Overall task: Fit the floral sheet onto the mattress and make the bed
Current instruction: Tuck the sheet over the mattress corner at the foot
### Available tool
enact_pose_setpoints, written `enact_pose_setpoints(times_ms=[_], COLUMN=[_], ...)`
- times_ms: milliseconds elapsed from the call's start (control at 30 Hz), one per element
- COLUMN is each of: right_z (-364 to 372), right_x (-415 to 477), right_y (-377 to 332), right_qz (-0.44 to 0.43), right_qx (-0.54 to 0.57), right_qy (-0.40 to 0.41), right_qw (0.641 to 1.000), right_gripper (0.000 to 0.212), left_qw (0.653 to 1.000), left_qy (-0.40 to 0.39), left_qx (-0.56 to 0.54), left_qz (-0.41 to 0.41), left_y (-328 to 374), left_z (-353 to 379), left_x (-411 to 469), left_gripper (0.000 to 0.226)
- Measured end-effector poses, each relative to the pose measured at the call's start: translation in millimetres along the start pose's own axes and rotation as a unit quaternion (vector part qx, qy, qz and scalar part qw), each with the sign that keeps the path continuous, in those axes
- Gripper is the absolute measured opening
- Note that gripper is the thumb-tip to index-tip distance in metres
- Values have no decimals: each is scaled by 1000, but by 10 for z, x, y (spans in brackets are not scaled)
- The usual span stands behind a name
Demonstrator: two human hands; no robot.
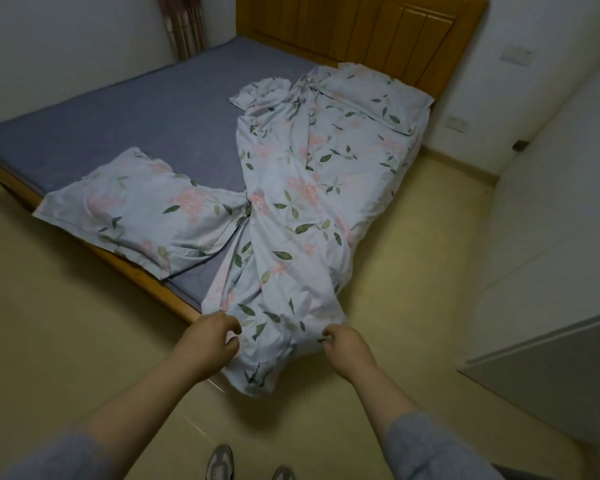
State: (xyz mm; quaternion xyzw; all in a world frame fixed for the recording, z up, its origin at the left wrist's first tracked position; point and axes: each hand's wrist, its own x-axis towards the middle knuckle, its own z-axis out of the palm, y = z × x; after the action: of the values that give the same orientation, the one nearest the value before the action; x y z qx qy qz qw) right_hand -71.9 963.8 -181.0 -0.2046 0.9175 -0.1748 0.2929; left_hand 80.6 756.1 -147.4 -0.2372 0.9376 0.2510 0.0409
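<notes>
Right at the bed's near corner, my left hand (211, 337) and right hand (347, 344) each clutch the bunched near end of the floral sheet (291, 209). Its long axis runs straight away from me, up the right side of the mattress (135, 116) toward the headboard (360, 29); both hands sit equally close. I can't find the sheet's corners among the folds, and its far end merges with a matching pillow (371, 95).

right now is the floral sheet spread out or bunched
Bunched: the floral sheet lies in a twisted strip, most of the grey mattress bare.
</notes>
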Motion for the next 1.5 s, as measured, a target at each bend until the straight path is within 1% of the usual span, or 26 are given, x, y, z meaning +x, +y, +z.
enact_pose_setpoints(times_ms=[233,433,533,700,800,933,1033,1133,1233,1367,1500], right_z=[-110,43,170,430,508,530,501,483,505,570,689], right_x=[235,544,745,1051,1192,1412,1579,1829,2120,2728,3484], right_y=[-414,-1068,-1496,-2223,-2585,-2888,-3026,-3180,-3353,-3619,-3981], right_qz=[-41,-85,-98,-79,-61,-40,-21,-9,-10,-13,-7], right_qx=[12,-33,-40,-30,-12,-2,-4,7,2,13,14], right_qy=[-13,-18,-27,-28,-21,-5,-9,0,-1,-13,-53], right_qw=[999,996,994,996,998,999,1000,1000,1000,1000,998], right_gripper=[37,36,38,37,37,37,38,38,38,37,40], left_qw=[999,996,995,993,994,995,994,994,995,995,993], left_qy=[28,33,35,29,15,6,-8,-23,-33,-53,-60], left_qx=[-23,-36,-48,-71,-71,-76,-99,-97,-85,-74,-65], left_qz=[-33,-72,-78,-90,-76,-64,-51,-35,-27,-37,-74], left_y=[-153,-686,-1049,-1752,-2111,-2403,-2522,-2620,-2731,-3017,-3469], left_z=[-245,-537,-743,-1202,-1480,-1744,-1850,-1933,-2002,-2088,-2189], left_x=[-8,98,226,512,733,1099,1370,1666,1975,2472,3044], left_gripper=[23,17,16,20,21,24,21,21,22,24,24])
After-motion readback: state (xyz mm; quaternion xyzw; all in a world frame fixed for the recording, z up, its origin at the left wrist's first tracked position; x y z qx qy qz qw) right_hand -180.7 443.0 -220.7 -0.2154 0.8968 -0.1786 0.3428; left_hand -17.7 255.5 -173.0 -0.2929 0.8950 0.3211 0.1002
